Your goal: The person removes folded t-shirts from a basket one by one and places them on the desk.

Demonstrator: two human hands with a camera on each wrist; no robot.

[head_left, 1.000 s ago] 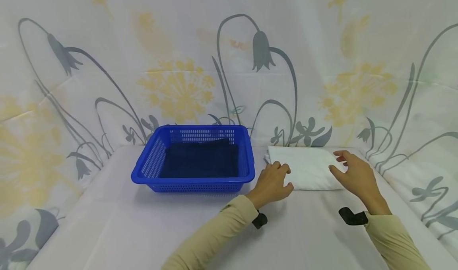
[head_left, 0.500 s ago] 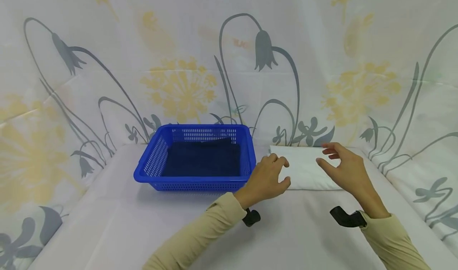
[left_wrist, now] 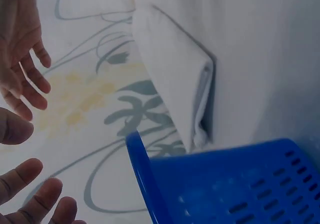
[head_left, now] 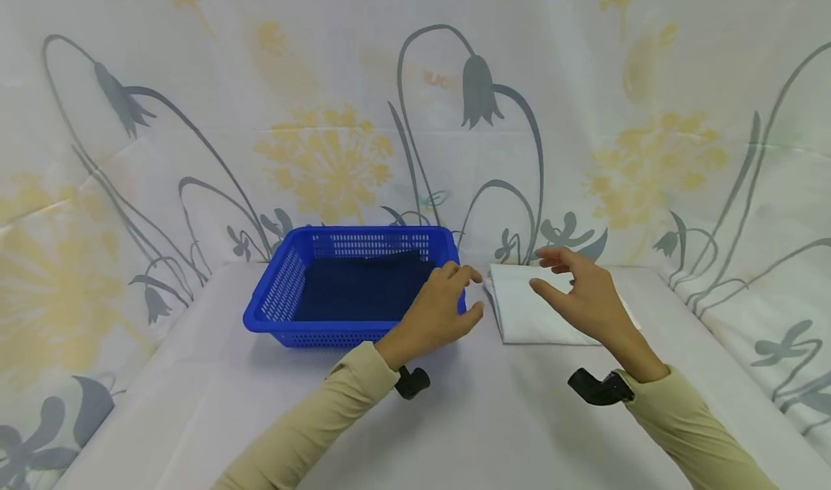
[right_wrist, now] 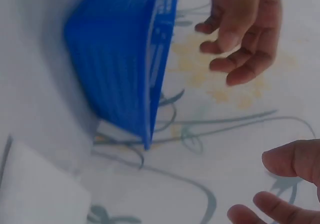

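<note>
My left hand (head_left: 436, 308) hovers over the right end of a blue plastic basket (head_left: 279, 325), its fingers loosely bent and holding nothing. Inside the basket lies a folded dark navy cloth (head_left: 360, 288). To the right, a folded white cloth (head_left: 526, 309) lies flat on the table. My right hand (head_left: 578, 295) is in the air above that white cloth, thumb and fingers spread apart with nothing between them. In the left wrist view the folded edge of the white cloth (left_wrist: 175, 69) shows beside the basket wall (left_wrist: 225, 184). The right wrist view shows both hands apart from the basket (right_wrist: 115, 59).
A white sheet covers the table (head_left: 480, 432). Behind it hangs a pale curtain (head_left: 552, 115) printed with grey and yellow flowers, which also runs down both sides. Black camera mounts (head_left: 600, 387) sit at both wrists, below beige sleeves (head_left: 688, 418).
Both hands have moved left, away from the white cloth's middle: the left from the cloth's left edge to over the basket, the right from the cloth's right end. Basket and cloths stay put.
</note>
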